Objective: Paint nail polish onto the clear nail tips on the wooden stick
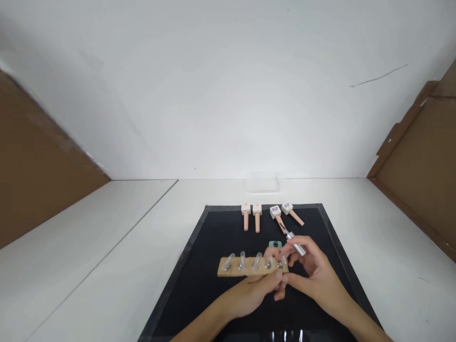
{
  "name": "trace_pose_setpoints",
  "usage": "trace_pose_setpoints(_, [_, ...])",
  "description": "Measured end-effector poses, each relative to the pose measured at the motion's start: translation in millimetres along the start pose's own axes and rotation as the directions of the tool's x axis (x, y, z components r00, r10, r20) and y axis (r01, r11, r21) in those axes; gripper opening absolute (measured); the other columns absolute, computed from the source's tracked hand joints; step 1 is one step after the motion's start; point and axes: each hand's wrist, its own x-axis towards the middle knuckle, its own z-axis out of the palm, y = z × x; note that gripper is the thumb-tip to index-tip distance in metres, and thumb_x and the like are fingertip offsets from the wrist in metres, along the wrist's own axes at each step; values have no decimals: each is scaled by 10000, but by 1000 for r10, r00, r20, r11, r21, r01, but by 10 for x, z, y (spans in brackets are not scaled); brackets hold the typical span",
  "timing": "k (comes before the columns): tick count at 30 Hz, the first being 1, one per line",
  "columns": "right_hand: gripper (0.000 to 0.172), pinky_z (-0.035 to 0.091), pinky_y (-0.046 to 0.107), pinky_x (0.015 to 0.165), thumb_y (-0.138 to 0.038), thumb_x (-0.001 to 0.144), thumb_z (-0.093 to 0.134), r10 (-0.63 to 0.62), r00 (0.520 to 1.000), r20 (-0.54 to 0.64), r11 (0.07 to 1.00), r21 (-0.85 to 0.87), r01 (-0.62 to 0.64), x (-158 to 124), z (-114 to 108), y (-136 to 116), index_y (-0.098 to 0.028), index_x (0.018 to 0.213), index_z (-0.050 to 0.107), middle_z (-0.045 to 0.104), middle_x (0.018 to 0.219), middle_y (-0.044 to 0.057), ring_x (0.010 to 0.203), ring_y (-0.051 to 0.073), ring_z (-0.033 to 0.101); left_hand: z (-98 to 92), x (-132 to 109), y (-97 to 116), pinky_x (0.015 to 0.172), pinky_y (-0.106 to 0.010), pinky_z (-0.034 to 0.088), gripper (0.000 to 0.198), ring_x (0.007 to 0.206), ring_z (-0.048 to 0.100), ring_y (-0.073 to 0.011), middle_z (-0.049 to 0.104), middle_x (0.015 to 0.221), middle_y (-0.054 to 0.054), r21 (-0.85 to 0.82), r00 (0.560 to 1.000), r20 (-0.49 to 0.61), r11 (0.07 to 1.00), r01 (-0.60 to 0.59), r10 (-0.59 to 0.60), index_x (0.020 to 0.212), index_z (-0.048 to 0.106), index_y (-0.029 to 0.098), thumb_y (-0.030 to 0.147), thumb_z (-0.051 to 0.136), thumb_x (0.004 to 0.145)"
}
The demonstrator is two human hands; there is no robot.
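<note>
My left hand [252, 295] is closed around the right end of a tan display strip [233, 272], held above the black mat. Several clear false nail tips [242, 260] stand tilted on round metal mounts along it. My right hand [318, 278] grips a nail polish brush [297, 244] by its silver cap; the dark bristle end points up and away, to the left. Its lower fingers meet the strip's right end, beside the last nail tip. Just behind the hands is an uncapped teal bottle [275, 244] with a dark opening, partly hidden by my fingers.
Toward the mat's far edge lie several white polish bottles [246, 208] with pink caps. A clear plastic tray [263, 185] sits behind the black mat [199, 259], near the white wall. Brown cardboard panels [420, 166] stand at both sides of the white table [117, 280].
</note>
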Motion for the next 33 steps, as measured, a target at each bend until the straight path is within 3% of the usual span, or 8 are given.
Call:
trace_pose_setpoints(3, [337, 499, 276, 668, -78, 678, 693, -14, 1000, -28, 1000, -24, 13, -1, 16, -3, -249, 942, 571, 641, 795, -3, 690, 145, 579, 23, 0, 29, 599, -258, 305, 435, 641, 400, -98, 427, 728, 28, 4, 998, -27, 999, -54, 54, 859, 450, 188, 617, 491, 802])
trace_pose_setpoints(7, [312, 519, 277, 652, -81, 694, 678, -51, 998, -33, 999, -12, 51, -21, 37, -2, -244, 936, 567, 636, 769, -6, 676, 146, 597, 97, 21, 98, 542, -219, 298, 387, 583, 377, -73, 416, 702, 51, -155, 990, -41, 978, -142, 138, 921, 397, 220, 522, 598, 787])
trace_pose_setpoints(10, [314, 524, 275, 659, -66, 688, 681, -66, 996, -60, 998, -22, 64, -28, 36, -1, -241, 924, 570, 625, 767, -9, 688, 147, 605, 131, 23, 151, 495, -190, 296, 395, 545, 383, -49, 454, 761, 44, -231, 971, -112, 945, -232, 211, 917, 385, 235, 456, 670, 754])
trace_pose_setpoints(13, [348, 516, 262, 694, -40, 691, 672, -91, 993, -78, 996, -28, 89, -16, 18, -12, -264, 938, 575, 621, 786, -23, 714, 134, 603, 115, -2, 197, 459, -159, 286, 363, 500, 376, -23, 463, 755, 52, -237, 942, -227, 924, -299, 247, 862, 412, 222, 410, 698, 742])
trace_pose_setpoints(16, [375, 509, 254, 705, -38, 703, 667, -113, 992, -47, 993, -23, 112, 0, -8, -37, -291, 964, 576, 618, 798, -30, 728, 130, 595, 63, -26, 208, 416, -135, 280, 315, 427, 339, -1, 431, 643, 77, -203, 928, -239, 919, -337, 288, 787, 448, 191, 378, 700, 746])
trace_pose_setpoints(25, [367, 517, 297, 687, -58, 703, 683, -187, 982, -13, 977, -103, 185, -19, -38, -56, -289, 971, 583, 607, 801, -1, 729, 161, 585, -59, 1, 74, 321, -116, 337, 233, 321, 416, -22, 499, 516, 71, -81, 915, -174, 920, -382, 365, 763, 521, 173, 337, 686, 759])
trace_pose_setpoints(33, [367, 521, 291, 718, -91, 714, 706, -115, 992, 49, 989, -83, 119, -25, -53, -96, -287, 997, 578, 622, 829, -1, 752, 157, 613, -47, -4, 123, 266, -113, 310, 280, 259, 322, -7, 433, 412, 98, -92, 916, -262, 936, -339, 305, 709, 534, 158, 371, 715, 717])
